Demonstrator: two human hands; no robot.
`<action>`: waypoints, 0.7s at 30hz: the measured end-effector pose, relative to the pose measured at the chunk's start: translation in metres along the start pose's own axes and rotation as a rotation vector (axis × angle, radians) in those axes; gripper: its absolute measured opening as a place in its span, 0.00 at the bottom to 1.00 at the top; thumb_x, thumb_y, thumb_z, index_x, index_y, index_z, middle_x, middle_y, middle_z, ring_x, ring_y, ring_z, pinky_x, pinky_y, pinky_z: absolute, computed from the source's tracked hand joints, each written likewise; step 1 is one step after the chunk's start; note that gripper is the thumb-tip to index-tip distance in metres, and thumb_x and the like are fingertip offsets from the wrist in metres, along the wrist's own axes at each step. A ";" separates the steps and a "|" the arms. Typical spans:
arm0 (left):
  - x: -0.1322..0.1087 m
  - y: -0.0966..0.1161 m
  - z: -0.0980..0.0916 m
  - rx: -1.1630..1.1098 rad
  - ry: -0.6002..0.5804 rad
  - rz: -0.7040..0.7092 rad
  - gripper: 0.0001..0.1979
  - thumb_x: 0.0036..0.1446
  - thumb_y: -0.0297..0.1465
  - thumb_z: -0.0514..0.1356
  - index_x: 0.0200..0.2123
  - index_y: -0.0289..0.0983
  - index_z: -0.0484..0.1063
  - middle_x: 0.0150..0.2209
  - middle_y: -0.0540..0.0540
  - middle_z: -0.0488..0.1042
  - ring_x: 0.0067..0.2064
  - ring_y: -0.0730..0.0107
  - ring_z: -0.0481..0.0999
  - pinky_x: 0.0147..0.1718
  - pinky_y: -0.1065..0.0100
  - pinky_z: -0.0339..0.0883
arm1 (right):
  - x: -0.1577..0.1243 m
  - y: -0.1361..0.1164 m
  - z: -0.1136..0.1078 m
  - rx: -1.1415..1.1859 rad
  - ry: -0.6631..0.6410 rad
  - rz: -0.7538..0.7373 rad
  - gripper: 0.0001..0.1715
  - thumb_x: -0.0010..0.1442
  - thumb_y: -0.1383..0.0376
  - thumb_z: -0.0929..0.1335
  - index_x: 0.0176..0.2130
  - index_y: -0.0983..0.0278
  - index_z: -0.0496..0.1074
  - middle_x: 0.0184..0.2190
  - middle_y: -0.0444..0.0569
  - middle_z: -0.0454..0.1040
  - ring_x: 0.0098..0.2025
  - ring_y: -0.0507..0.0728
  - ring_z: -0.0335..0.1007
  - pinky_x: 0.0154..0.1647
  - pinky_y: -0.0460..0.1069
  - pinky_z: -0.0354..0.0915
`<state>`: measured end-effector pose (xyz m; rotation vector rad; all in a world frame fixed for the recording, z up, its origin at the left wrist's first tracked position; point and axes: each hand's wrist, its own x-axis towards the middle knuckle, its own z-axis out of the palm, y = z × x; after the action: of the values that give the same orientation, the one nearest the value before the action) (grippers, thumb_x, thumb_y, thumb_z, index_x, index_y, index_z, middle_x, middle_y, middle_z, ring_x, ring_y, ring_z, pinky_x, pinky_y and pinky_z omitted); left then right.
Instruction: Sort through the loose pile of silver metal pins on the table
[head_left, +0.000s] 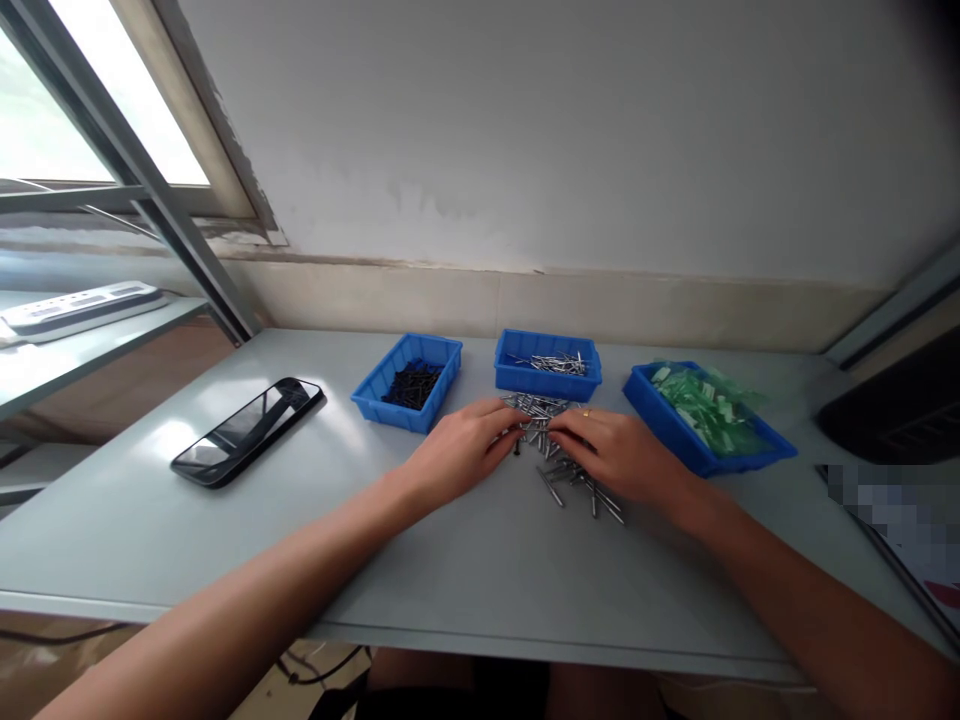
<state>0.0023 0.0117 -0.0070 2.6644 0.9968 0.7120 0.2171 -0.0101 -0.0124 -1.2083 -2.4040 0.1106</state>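
Observation:
A loose pile of thin silver metal pins (574, 472), which look like blind rivets, lies on the grey table. Over its back part, my left hand (466, 440) is closed in a pinch, with thumb and forefinger at one end of a silver pin (535, 430). From the other side my right hand (621, 452), with a ring on one finger, pinches the same pin's other end. Just below my left fingertips is a small dark screw (517, 449). The fingers partly cover the pile.
Behind my hands stand a blue bin (510, 378) with silver pins and another blue bin (367, 408) with dark screws. A third blue bin (675, 440) holds green plastic packets. A black phone-like device (251, 430) lies left; a dark object (892, 410) stands right.

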 end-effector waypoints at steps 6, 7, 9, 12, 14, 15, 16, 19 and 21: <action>0.000 0.002 -0.001 -0.010 -0.015 0.006 0.09 0.59 0.32 0.55 0.41 0.37 0.71 0.38 0.45 0.74 0.40 0.66 0.73 0.39 0.66 0.68 | 0.000 -0.002 0.000 0.009 0.037 0.007 0.09 0.63 0.66 0.60 0.39 0.62 0.69 0.36 0.46 0.75 0.37 0.55 0.70 0.37 0.49 0.64; 0.000 0.002 -0.001 -0.012 -0.011 0.007 0.09 0.59 0.32 0.55 0.41 0.37 0.71 0.38 0.45 0.74 0.40 0.67 0.73 0.39 0.67 0.68 | 0.000 -0.002 -0.001 0.014 0.037 0.000 0.09 0.63 0.66 0.60 0.39 0.62 0.69 0.35 0.46 0.75 0.37 0.54 0.70 0.37 0.49 0.64; 0.000 0.002 -0.001 -0.014 -0.001 0.010 0.08 0.59 0.31 0.54 0.40 0.36 0.71 0.38 0.45 0.74 0.40 0.67 0.73 0.38 0.67 0.68 | -0.001 -0.003 -0.001 0.020 0.038 -0.017 0.09 0.63 0.66 0.60 0.39 0.62 0.69 0.33 0.46 0.75 0.35 0.54 0.70 0.36 0.49 0.63; 0.000 0.003 -0.002 -0.018 0.012 0.014 0.08 0.59 0.31 0.54 0.39 0.36 0.71 0.38 0.45 0.74 0.39 0.68 0.73 0.38 0.68 0.68 | -0.001 -0.003 -0.001 0.017 0.025 -0.043 0.09 0.63 0.66 0.60 0.39 0.62 0.69 0.32 0.45 0.74 0.34 0.54 0.70 0.34 0.49 0.63; -0.001 0.003 -0.003 -0.016 -0.006 0.021 0.08 0.59 0.30 0.54 0.39 0.36 0.71 0.37 0.45 0.74 0.38 0.68 0.73 0.37 0.68 0.68 | -0.001 -0.002 0.000 0.008 0.019 -0.065 0.09 0.63 0.66 0.60 0.39 0.62 0.69 0.32 0.46 0.75 0.34 0.54 0.70 0.34 0.49 0.63; -0.001 0.003 -0.003 -0.015 -0.019 0.026 0.08 0.58 0.30 0.54 0.39 0.36 0.71 0.37 0.45 0.74 0.38 0.69 0.73 0.37 0.69 0.68 | -0.001 -0.002 0.000 0.002 0.018 -0.073 0.09 0.63 0.66 0.60 0.38 0.62 0.70 0.32 0.46 0.75 0.34 0.54 0.70 0.34 0.49 0.63; -0.001 0.004 -0.003 -0.013 -0.030 0.028 0.08 0.58 0.30 0.55 0.39 0.36 0.71 0.36 0.46 0.74 0.37 0.69 0.73 0.36 0.69 0.68 | -0.001 -0.002 0.000 -0.004 0.020 -0.078 0.09 0.63 0.67 0.60 0.38 0.62 0.70 0.32 0.46 0.75 0.34 0.54 0.70 0.34 0.48 0.63; -0.001 0.003 -0.003 -0.018 -0.026 0.019 0.08 0.58 0.30 0.55 0.39 0.36 0.71 0.35 0.46 0.73 0.36 0.69 0.73 0.35 0.68 0.67 | -0.001 -0.002 0.000 -0.003 0.028 -0.078 0.09 0.62 0.67 0.61 0.38 0.62 0.70 0.31 0.45 0.74 0.33 0.54 0.70 0.33 0.48 0.62; -0.001 0.003 -0.002 -0.048 -0.007 -0.001 0.08 0.58 0.30 0.55 0.39 0.36 0.71 0.34 0.46 0.73 0.35 0.70 0.72 0.34 0.69 0.67 | -0.001 -0.002 0.000 0.007 0.035 -0.079 0.09 0.62 0.67 0.61 0.38 0.62 0.70 0.31 0.45 0.74 0.33 0.54 0.70 0.33 0.48 0.62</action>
<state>0.0025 0.0086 -0.0041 2.6237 0.9662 0.7164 0.2165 -0.0124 -0.0120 -1.1015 -2.4155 0.0727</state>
